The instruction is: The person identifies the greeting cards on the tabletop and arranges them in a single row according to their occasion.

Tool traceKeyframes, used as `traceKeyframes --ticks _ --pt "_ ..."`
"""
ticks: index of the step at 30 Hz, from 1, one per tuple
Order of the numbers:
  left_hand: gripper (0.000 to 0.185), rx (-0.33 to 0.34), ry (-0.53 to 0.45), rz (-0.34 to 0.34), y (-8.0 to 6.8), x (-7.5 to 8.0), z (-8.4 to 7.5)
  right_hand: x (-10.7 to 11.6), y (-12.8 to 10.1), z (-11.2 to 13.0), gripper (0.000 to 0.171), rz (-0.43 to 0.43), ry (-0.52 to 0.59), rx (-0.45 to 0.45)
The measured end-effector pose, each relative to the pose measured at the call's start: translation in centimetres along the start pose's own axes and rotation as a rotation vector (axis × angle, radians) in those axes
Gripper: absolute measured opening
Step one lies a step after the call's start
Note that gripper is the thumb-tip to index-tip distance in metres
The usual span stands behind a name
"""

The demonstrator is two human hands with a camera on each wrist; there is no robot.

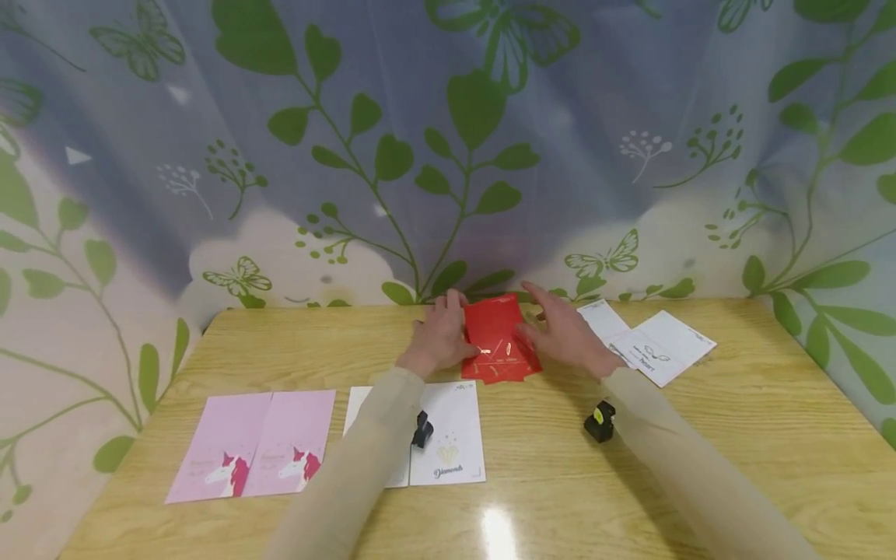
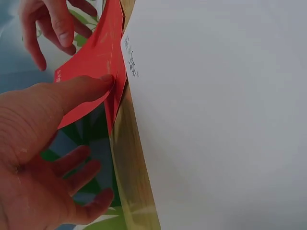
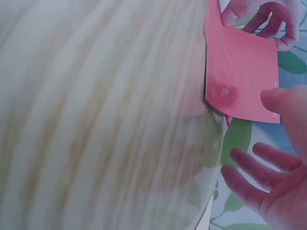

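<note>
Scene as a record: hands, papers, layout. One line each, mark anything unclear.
left hand: at left edge of red paper, thumb touching it
right hand: beside right edge, fingers spread, firm contact unclear
red paper: between hands, gold markings, sheet count unclear
pink papers: two, unicorns, far left
Diamonds papers: two, white, left one partly hidden by sleeve
white papers: two, right side, askew
table: wood-grain
</note>
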State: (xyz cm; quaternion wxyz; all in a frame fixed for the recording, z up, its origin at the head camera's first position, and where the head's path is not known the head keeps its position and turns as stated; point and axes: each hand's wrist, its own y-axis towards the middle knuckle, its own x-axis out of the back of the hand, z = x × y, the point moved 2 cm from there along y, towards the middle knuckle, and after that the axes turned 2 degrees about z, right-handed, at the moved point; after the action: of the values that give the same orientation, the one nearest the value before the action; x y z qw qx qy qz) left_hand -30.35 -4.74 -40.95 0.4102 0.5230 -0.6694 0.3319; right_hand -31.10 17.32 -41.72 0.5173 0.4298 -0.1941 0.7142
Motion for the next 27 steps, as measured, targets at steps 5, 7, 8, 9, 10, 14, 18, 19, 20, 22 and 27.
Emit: traceKeyframes --ticks 5,7,8,9,10,14,18,19,20,22,27 --pt "0.073 -0.030 -0.044 -0.018 -0.1 -0.2 -0.2 0.0 0.4 0.2 0.066 -0.013 0.127 0.009" --pt "0.072 -0.059 -0.059 -0.030 -0.1 -0.2 -0.3 0.0 0.5 0.3 0.061 -0.025 0.139 -0.003" --pt "0.071 -0.077 -0.069 -0.034 -0.2 -0.2 -0.3 0.0 0.5 0.3 0.058 -0.036 0.144 -0.011" --pt "0.071 -0.097 -0.080 -0.036 -0.2 -0.2 -0.3 -0.1 0.5 0.3 0.055 -0.051 0.151 -0.021" --pt "0.071 -0.115 -0.098 -0.034 -0.2 -0.1 -0.3 -0.1 0.6 0.2 0.052 -0.068 0.159 -0.030" --pt "0.070 -0.175 -0.175 -0.015 -0.3 -0.1 -0.4 0.1 0.4 0.3 0.044 -0.135 0.195 -0.050" --pt "0.068 -0.210 -0.313 0.016 -0.3 0.1 -0.4 0.5 0.2 0.5 0.042 -0.165 0.221 -0.071" --pt "0.068 -0.217 -0.351 0.027 -0.3 0.1 -0.4 0.6 0.2 0.5 0.042 -0.169 0.229 -0.077" --pt "0.068 -0.222 -0.384 0.040 -0.3 0.2 -0.3 0.8 0.1 0.6 0.041 -0.171 0.236 -0.082" --pt "0.069 -0.215 -0.439 0.076 -0.2 0.2 -0.2 1.0 0.0 0.7 0.041 -0.171 0.240 -0.086" --pt "0.082 -0.172 -0.439 0.198 -0.2 0.2 0.5 1.5 -0.4 0.3 0.040 -0.169 0.259 -0.106"
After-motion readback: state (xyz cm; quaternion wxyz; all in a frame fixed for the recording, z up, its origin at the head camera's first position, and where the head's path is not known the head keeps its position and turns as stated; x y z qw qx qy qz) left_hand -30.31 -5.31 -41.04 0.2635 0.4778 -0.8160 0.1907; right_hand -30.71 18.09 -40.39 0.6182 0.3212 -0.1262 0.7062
